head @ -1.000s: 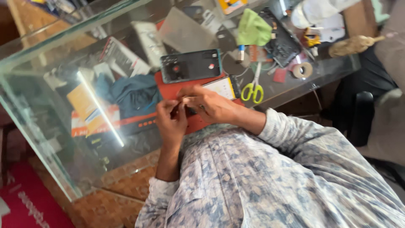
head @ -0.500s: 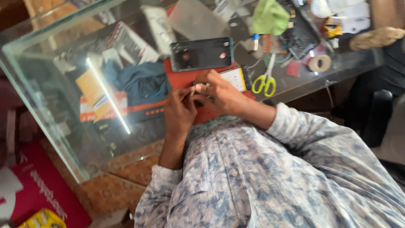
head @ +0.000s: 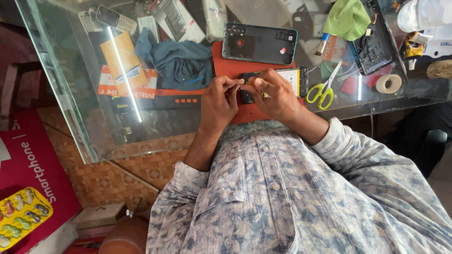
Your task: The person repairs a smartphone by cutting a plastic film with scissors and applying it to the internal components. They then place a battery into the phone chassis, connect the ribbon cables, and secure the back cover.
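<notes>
While both hands are meeting over the red work mat (head: pixel 263 114), the left hand (head: pixel 219 102) and right hand (head: pixel 275 93) are pinching fingertips together on the opened black smartphone (head: pixel 287 78) lying there; whether anything small is sitting between them I cannot tell; yellow-handled scissors (head: pixel 322 92) are lying just beside; a glass-topped display counter (head: pixel 70 103) is holding boxes and a blue-grey cloth (head: pixel 181 61).

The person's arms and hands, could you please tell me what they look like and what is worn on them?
Both hands, left hand and right hand, are bare, with no gloves. The arms wear a long-sleeved buttoned shirt in pale grey with a blue blotchy pattern, cuffs pushed up the forearms.
</notes>
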